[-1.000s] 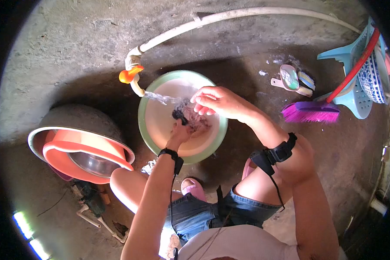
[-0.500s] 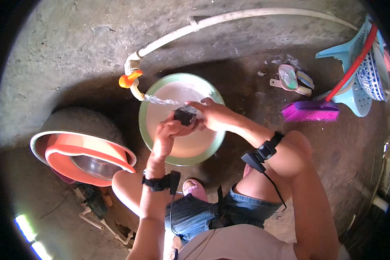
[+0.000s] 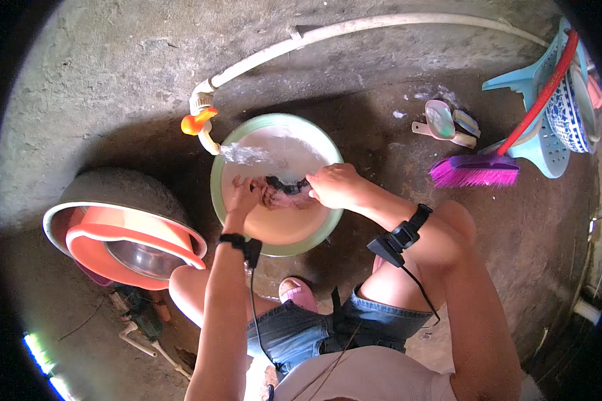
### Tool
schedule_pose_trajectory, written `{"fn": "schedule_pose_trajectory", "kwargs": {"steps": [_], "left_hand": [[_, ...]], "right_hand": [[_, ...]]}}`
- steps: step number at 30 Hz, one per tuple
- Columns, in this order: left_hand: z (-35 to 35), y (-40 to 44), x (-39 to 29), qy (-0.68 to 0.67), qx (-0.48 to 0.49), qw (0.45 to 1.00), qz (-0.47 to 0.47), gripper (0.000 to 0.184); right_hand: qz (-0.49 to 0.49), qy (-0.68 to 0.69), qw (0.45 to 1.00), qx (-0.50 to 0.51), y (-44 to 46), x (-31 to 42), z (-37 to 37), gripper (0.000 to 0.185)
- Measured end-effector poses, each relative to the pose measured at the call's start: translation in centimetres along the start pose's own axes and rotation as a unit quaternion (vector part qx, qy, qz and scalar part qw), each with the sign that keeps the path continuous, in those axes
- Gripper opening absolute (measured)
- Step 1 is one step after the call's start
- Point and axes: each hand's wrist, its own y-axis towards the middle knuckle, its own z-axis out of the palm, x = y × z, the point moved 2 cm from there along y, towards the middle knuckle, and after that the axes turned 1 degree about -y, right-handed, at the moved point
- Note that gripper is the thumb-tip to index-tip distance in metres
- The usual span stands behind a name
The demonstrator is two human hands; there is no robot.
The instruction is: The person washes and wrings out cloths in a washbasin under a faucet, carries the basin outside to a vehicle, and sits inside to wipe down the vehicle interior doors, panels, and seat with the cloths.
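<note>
A wet cloth [image 3: 289, 187], black along its upper part and pinkish below, lies stretched out in a round basin [image 3: 280, 250] with a pale green rim. The basin holds cloudy water. My left hand [image 3: 245, 194] is at the cloth's left end, its fingers curled and partly hidden at the water. On the right side, near the rim, my right hand [image 3: 334, 184] is closed on the other end of the cloth. Water runs from a tap [image 3: 209, 137] with an orange handle into the basin.
A metal bowl [image 3: 130, 180] with an orange basin [image 3: 80, 250] inside stands on the left. To the right are a pink scoop [image 3: 439, 119], a brush [image 3: 466, 123], a purple broom [image 3: 475, 171] and a blue stool [image 3: 552, 157] with a patterned bowl [image 3: 567, 120]. A pipe [image 3: 381, 20] follows the wall.
My hands have moved apart and lower into the basin, the left one going left. The bunched dark cloth is now spread between them.
</note>
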Motion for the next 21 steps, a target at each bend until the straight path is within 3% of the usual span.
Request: {"fn": "schedule_pose_trajectory", "kwargs": {"steps": [1,3,4,6,7,8,9,10,13,15,18,21], "left_hand": [[3.0,0.4,0.3,-0.001,0.0,1.0,-0.002,0.041],[8.6,1.4,1.3,-0.15,-0.161,0.974,-0.044,0.051],[9.3,0.9,1.1,-0.151,-0.161,0.974,-0.045,0.051],[11.3,-0.3,-0.3,-0.095,0.064,0.966,0.232,0.06],[10.2,-0.7,-1.5,-0.096,0.066,0.966,0.231,0.06],[7.7,-1.1,-3.2,-0.04,0.122,0.985,0.112,0.065],[6.2,-1.1,-3.7,0.018,0.175,0.984,-0.01,0.07],[5.7,-0.6,-3.7,0.019,0.172,0.985,-0.012,0.07],[3.3,0.1,-3.7,-0.026,0.091,0.995,-0.041,0.062],[-0.8,-0.8,-4.5,-0.246,0.06,0.962,0.107,0.044],[-6.3,-2.8,-6.2,-0.152,0.039,0.973,0.169,0.031],[-11.2,-5.6,-8.5,-0.148,0.045,0.972,0.175,0.029]], "right_hand": [[-0.001,-0.003,0.999,-0.032,-0.1,0.0,0.2,0.02],[-0.005,-0.013,0.999,-0.041,-0.5,0.4,-0.5,0.02],[-0.006,-0.02,0.999,-0.049,-0.7,0.5,-0.7,0.02],[-0.018,-0.023,0.997,-0.066,-1.0,0.2,-0.4,0.019],[-0.029,-0.024,0.996,-0.086,-1.1,0.3,-0.3,0.018],[-0.031,-0.023,0.996,-0.085,-1.1,0.2,-0.5,0.018],[-0.024,-0.02,0.999,-0.011,-1.0,0.1,-0.7,0.022],[-0.017,-0.018,0.998,0.063,-1.0,-0.2,-0.8,0.029],[-0.016,-0.033,0.997,0.073,-1.2,-0.9,-1.1,0.03],[-0.029,-0.034,0.998,0.054,-1.1,-0.9,-0.9,0.029],[-0.032,0.01,0.999,0.007,-1.1,-2.2,-0.6,0.027],[-0.032,-0.041,0.998,0.041,-0.7,-1.9,-1.2,0.027]]}}
